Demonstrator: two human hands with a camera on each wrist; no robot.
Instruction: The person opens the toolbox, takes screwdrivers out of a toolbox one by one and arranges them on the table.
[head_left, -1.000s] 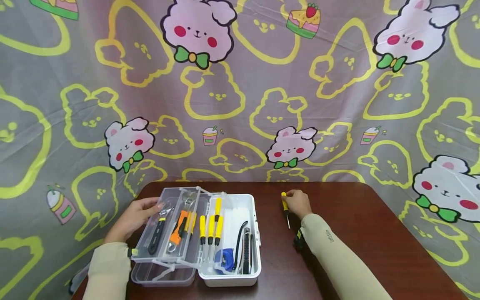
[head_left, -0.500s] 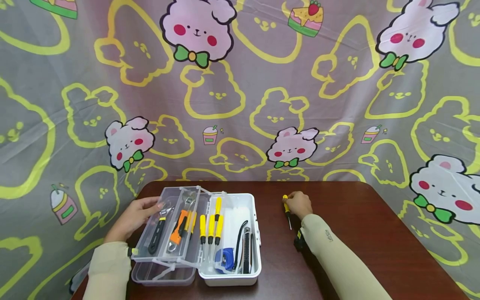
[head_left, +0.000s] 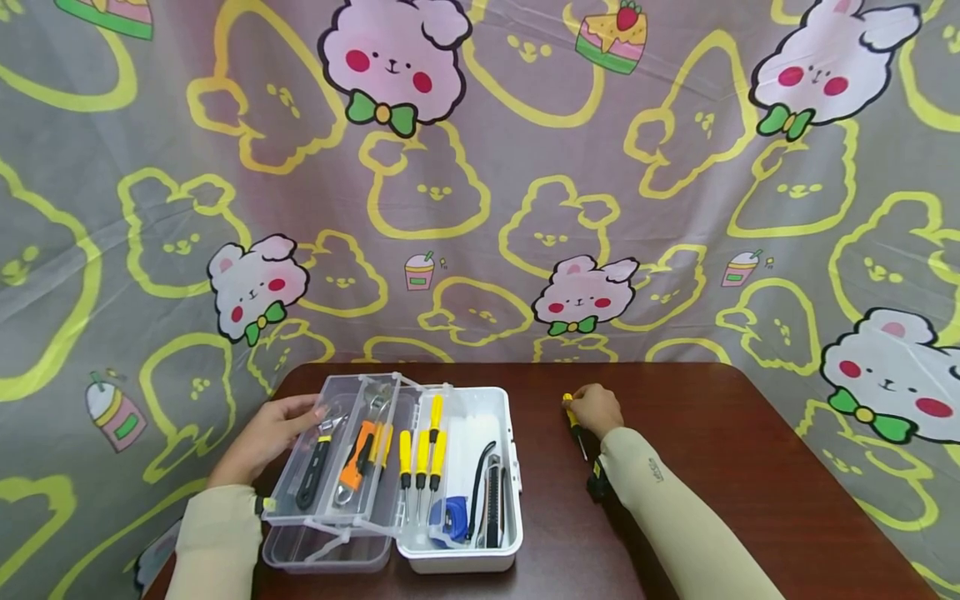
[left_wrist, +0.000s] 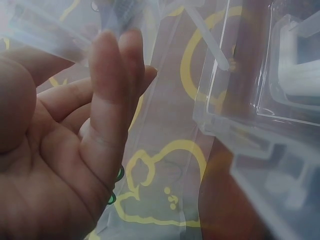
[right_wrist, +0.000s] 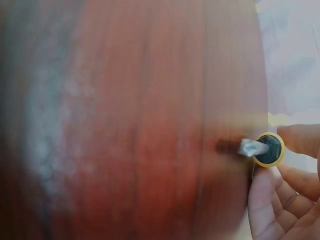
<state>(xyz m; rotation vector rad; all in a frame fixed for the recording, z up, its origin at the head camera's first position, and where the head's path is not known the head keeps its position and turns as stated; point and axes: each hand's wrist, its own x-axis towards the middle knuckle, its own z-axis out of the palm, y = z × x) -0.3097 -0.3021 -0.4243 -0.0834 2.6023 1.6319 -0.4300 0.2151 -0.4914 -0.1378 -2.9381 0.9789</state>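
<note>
In the head view my right hand (head_left: 600, 410) pinches a yellow-and-black screwdriver (head_left: 571, 414) by its handle, right of the toolbox, the shaft pointing toward me. The right wrist view shows that screwdriver's tip (right_wrist: 248, 147) and handle end-on, the fingers around the handle. My left hand (head_left: 272, 433) holds the left edge of the clear lift-out tray (head_left: 277, 500) of the open white toolbox (head_left: 459, 562). Close up in the left wrist view, the left hand (left_wrist: 75, 135) has its fingertips at the blurred clear plastic. A black adjustable wrench (head_left: 315, 467) and an orange utility knife (head_left: 355, 467) lie in the tray.
The toolbox's white compartment holds several yellow-handled screwdrivers (head_left: 422, 454), a blue tape measure (head_left: 450, 518) and a grey-black utility knife (head_left: 492, 500). Its clear lid (head_left: 330, 558) lies folded out at the left. A brown table (head_left: 712, 467) meets a patterned curtain (head_left: 480, 208) behind.
My right hand and the screwdriver have shifted only slightly, the shaft tip swinging a little to the right. My left hand and the toolbox look unmoved.
</note>
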